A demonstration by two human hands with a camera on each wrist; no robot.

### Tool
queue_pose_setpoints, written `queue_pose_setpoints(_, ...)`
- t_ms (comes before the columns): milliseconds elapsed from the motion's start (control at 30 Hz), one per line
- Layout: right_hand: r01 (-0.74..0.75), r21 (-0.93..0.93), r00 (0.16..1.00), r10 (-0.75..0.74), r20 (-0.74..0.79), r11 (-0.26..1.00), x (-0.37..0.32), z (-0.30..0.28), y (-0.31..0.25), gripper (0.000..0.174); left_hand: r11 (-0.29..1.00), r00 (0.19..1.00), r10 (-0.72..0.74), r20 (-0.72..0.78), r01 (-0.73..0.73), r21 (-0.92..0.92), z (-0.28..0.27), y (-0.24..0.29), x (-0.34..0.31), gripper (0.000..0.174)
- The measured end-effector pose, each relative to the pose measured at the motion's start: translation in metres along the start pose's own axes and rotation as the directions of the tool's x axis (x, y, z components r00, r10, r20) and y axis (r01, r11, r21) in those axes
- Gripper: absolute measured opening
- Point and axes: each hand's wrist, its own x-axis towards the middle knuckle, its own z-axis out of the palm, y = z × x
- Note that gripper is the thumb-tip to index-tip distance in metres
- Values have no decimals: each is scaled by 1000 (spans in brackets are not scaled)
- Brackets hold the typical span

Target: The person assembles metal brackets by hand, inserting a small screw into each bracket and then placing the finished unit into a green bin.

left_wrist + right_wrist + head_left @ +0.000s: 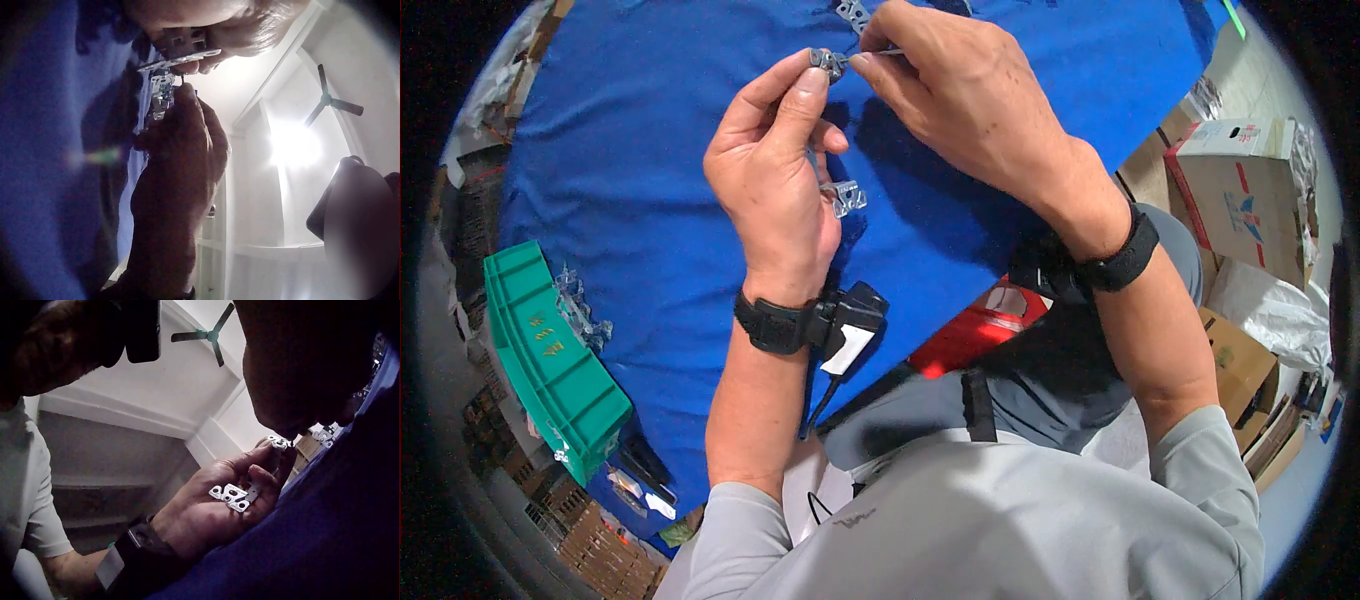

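My left hand [775, 165] pinches a small silver metal hinge piece [828, 64] between thumb and forefinger. A second hinge piece, a plate with several holes [234, 497], lies against that palm, held by the curled lower fingers. Just right of it, my right hand [985, 105] grips a thin light rod [890, 52] between thumb and fingers, its tip close to the pinched piece. What kind of tool or pin the rod is, I cannot tell. In the left wrist view the right hand [175, 150] stands beside the holed plate [181, 59].
More metal hinge parts [853, 14] lie on the blue cloth [640, 130] beyond the hands. At the left edge stands a green bin [550, 350] with a heap of shiny pieces [580, 310] beside it. Cardboard boxes [1240, 190] are stacked off to the right.
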Motion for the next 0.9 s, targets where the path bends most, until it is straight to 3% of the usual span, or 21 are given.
queue_pose_setpoints(133,-72,15,996,72,45,997,0,-1,0,21,1000,1000,-2,-9,2,27,0,1,-1,17)
queue_pose_setpoints(200,-64,-80,998,62,-28,995,-2,9,2,14,999,999,-30,-25,31,34,1,2,-2,17)
queue_pose_setpoints(367,-57,-210,998,60,6,976,-3,8,2,16,1000,998,-24,-51,24,1,5,2,-1,17)
queue_pose_setpoints(433,-125,-83,992,125,-13,989,-3,9,-1,18,999,998,-24,-56,26,38,3,2,-2,17)
queue_pose_setpoints(567,-54,-78,997,49,-60,995,-2,12,0,18,998,998,-24,-55,27,61,1,2,-2,18)
queue_pose_setpoints(700,-115,-151,989,127,71,982,-2,8,-1,20,991,998,-28,-57,35,127,0,2,-3,19)
queue_pose_setpoints(900,-117,-122,993,117,-3,986,-5,12,-3,25,995,999,-31,-27,33,97,-4,2,-3,20)
